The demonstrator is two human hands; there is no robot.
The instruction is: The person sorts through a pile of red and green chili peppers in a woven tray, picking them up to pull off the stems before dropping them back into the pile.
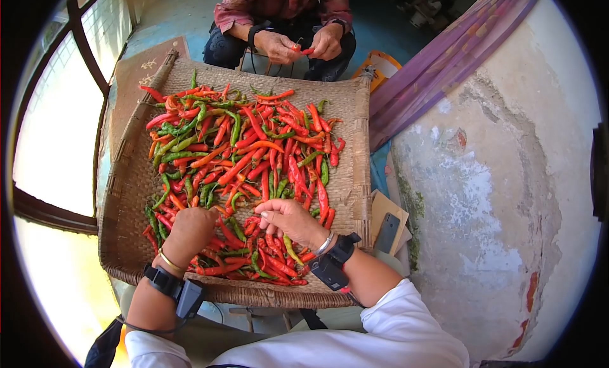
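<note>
A large pile of red, orange and green chili peppers [244,159] covers most of a shallow woven tray [349,146]. Over the near left part of the pile, my left hand [192,230] is closed with its back toward me; its fingertips are hidden, close to an orange chili. My right hand [293,222] hovers just right of it above the peppers, thumb and fingers pinched together. Whatever sits in either pinch is hidden or too small to name. Several more peppers [279,263] lie between my wrists near the tray's front edge.
Across the tray sits another person, whose hands [298,46] hold a red chili. A phone [387,232] rests on a box right of the tray. A purple curtain [438,64] and worn wall [469,197] bound the right side; a window [60,121] is left.
</note>
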